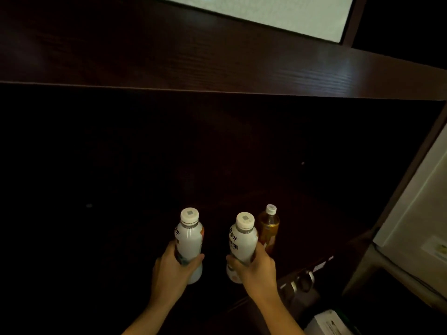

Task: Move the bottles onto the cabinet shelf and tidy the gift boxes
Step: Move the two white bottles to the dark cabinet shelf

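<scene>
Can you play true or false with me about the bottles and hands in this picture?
1. The left hand grips the left white bottle. True.
2. The right hand holds nothing. False: it grips the right white bottle.
3. An amber bottle stands upright just beyond the right white bottle. True.
4. Both white bottles have lost their tops. False: each has a white cap on.
</scene>
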Available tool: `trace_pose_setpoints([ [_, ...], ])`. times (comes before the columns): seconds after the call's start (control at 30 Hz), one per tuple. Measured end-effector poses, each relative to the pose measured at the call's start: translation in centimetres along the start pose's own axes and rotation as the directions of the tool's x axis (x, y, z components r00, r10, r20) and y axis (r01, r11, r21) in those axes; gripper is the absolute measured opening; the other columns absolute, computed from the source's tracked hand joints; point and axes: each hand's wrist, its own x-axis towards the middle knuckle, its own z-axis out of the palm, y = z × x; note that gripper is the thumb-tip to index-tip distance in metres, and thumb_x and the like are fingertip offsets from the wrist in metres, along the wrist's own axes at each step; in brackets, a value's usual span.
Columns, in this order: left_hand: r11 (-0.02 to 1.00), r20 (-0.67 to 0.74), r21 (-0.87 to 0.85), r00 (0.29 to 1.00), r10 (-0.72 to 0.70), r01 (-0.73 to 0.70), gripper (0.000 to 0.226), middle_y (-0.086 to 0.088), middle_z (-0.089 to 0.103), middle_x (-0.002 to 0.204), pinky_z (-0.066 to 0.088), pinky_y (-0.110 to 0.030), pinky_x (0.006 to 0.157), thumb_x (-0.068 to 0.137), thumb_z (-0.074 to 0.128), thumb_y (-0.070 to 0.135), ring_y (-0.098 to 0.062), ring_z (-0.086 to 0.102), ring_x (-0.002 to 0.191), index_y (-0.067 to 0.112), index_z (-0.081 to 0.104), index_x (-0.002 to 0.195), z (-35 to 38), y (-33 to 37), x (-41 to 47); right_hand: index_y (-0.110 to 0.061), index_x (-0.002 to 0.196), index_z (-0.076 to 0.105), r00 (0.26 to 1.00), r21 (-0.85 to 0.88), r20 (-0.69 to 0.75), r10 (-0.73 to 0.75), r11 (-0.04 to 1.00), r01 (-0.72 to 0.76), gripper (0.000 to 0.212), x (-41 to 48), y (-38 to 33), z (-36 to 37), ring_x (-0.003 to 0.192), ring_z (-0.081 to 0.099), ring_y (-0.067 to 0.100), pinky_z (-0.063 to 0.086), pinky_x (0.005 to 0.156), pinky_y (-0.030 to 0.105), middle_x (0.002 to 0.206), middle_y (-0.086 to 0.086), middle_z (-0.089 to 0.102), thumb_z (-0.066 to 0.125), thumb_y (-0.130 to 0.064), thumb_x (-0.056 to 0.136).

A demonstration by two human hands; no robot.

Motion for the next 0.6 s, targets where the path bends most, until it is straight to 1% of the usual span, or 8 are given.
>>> trace_pose_setpoints([
  [0.07, 1.000, -0.037, 0.014, 0.999, -0.009, 0.010, 0.070, 0.002, 0.068, 0.118, 0.056, -0.036, 0.088, 0.067, 0.088, 0.039, -0.018, 0.065, 0.109, 0.020, 0.057, 0.126, 0.2, -0.1, 0.2, -0.028, 0.119, 0.058, 0.999, 0.014, 0.030, -0.019, 1.000, 0.019, 0.064, 0.9, 0.5, 0.4, 0.095, 0.067, 0.003, 0.058, 0.077, 0.024, 0.102, -0.017, 0.068, 0.083, -0.053, 0.065],
  [0.13, 0.999, -0.070, 0.027, 0.997, -0.033, 0.035, 0.070, 0.002, 0.068, 0.117, 0.057, -0.037, 0.088, 0.067, 0.088, 0.039, -0.018, 0.065, 0.109, 0.018, 0.057, 0.126, 0.4, -0.3, 0.2, -0.026, 0.120, 0.057, 0.997, 0.015, 0.071, -0.035, 0.999, 0.034, 0.066, 1.8, 0.8, 0.7, 0.096, 0.066, 0.003, 0.058, 0.080, 0.027, 0.103, -0.016, 0.068, 0.084, -0.051, 0.065],
  [0.2, 0.998, -0.097, 0.033, 0.994, -0.050, 0.054, 0.067, 0.004, 0.069, 0.113, 0.058, -0.033, 0.084, 0.067, 0.088, 0.039, -0.016, 0.066, 0.106, 0.018, 0.058, 0.123, 0.6, -0.5, 0.1, -0.025, 0.122, 0.057, 0.993, 0.033, 0.112, -0.045, 0.999, 0.042, 0.066, 2.7, 1.2, 1.1, 0.095, 0.065, 0.002, 0.058, 0.081, 0.029, 0.102, -0.016, 0.068, 0.085, -0.048, 0.066],
  [0.27, 0.996, -0.126, 0.048, 0.990, -0.067, 0.073, 0.065, 0.005, 0.070, 0.110, 0.058, -0.031, 0.082, 0.067, 0.088, 0.039, -0.014, 0.067, 0.103, 0.017, 0.059, 0.121, 0.9, -0.6, 0.1, -0.025, 0.122, 0.058, 0.987, 0.056, 0.152, -0.054, 0.997, 0.046, 0.065, 3.5, 1.5, 1.4, 0.092, 0.064, -0.003, 0.056, 0.079, 0.022, 0.100, -0.019, 0.067, 0.087, -0.044, 0.067],
  [0.37, 0.993, -0.162, 0.045, 0.982, -0.100, 0.109, 0.064, 0.006, 0.069, 0.106, 0.059, -0.034, 0.081, 0.066, 0.088, 0.041, -0.012, 0.067, 0.099, 0.018, 0.059, 0.118, 1.4, -0.7, 0.0, -0.024, 0.122, 0.058, 0.978, 0.061, 0.188, -0.085, 0.995, 0.075, 0.065, 4.5, 2.0, 2.0, 0.094, 0.064, -0.001, 0.054, 0.077, 0.018, 0.103, -0.016, 0.068, 0.086, -0.044, 0.067],
  [0.47, 0.992, -0.172, 0.038, 0.978, -0.114, 0.123, 0.065, 0.009, 0.068, 0.106, 0.059, -0.030, 0.079, 0.067, 0.087, 0.044, -0.007, 0.066, 0.097, 0.020, 0.059, 0.120, 2.1, -0.7, 0.0, -0.031, 0.118, 0.057, 0.971, 0.077, 0.218, -0.093, 0.994, 0.078, 0.061, 5.4, 2.5, 2.3, 0.091, 0.062, -0.009, 0.049, 0.070, 0.008, 0.100, -0.021, 0.065, 0.086, -0.045, 0.067],
  [0.53, 0.991, -0.177, 0.042, 0.978, -0.115, 0.125, 0.067, 0.008, 0.069, 0.108, 0.058, -0.028, 0.081, 0.067, 0.087, 0.044, -0.006, 0.066, 0.099, 0.019, 0.059, 0.122, 2.7, -0.7, 0.1, -0.032, 0.118, 0.057, 0.966, 0.097, 0.241, -0.096, 0.993, 0.074, 0.059, 6.1, 3.0, 2.6, 0.092, 0.063, -0.007, 0.049, 0.069, 0.007, 0.100, -0.020, 0.066, 0.086, -0.045, 0.068],
  [0.6, 0.990, -0.185, 0.057, 0.976, -0.116, 0.129, 0.069, 0.008, 0.068, 0.110, 0.057, -0.027, 0.082, 0.067, 0.087, 0.044, -0.007, 0.065, 0.101, 0.018, 0.058, 0.124, 3.3, -0.7, 0.3, -0.028, 0.120, 0.058, 0.960, 0.110, 0.262, -0.100, 0.991, 0.073, 0.061, 6.7, 3.5, 2.8, 0.094, 0.064, -0.006, 0.051, 0.072, 0.009, 0.103, -0.018, 0.068, 0.086, -0.044, 0.068],
])
